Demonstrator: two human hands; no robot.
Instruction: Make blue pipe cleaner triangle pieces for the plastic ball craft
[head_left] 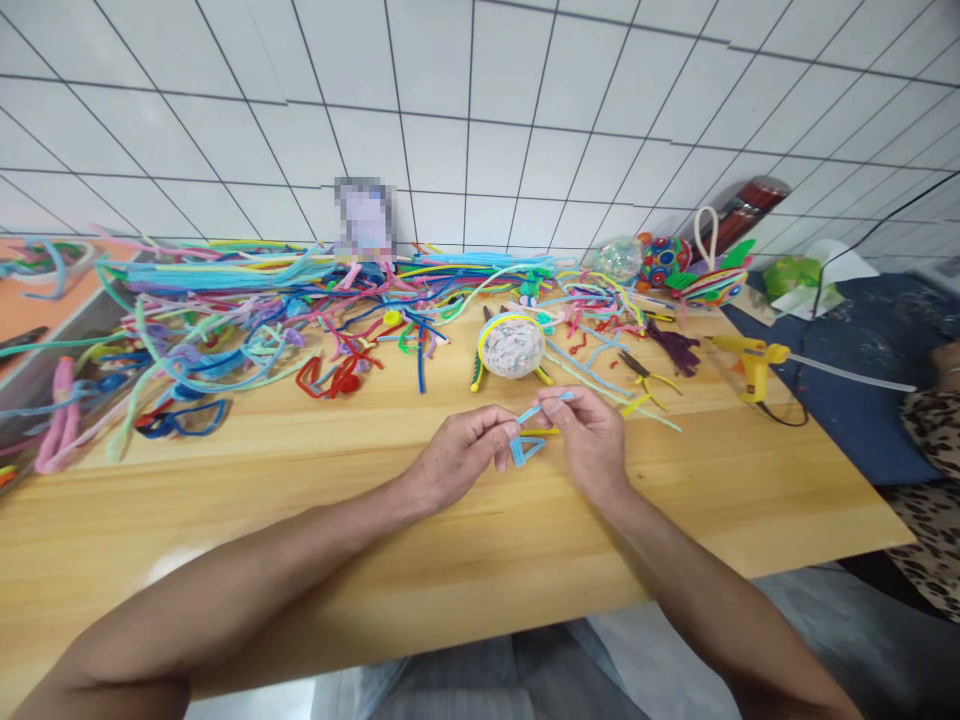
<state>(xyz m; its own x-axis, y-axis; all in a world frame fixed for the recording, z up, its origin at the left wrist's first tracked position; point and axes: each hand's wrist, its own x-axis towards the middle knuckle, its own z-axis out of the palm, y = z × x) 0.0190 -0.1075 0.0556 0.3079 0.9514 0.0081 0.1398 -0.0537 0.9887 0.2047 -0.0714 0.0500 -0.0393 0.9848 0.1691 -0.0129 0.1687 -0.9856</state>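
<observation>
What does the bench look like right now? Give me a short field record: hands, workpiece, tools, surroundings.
left hand: pinches the light blue pipe cleaner at its bent triangular end
right hand: holds the same pipe cleaner's upper end, with a yellow piece beside it
nearby: clear ball with yellow rim just beyond the hands
tools: yellow glue gun to the right; yellow-handled pliers near it
stock: heap of mixed pipe cleaners along the back left
surface: wooden table, tiled wall behind
</observation>
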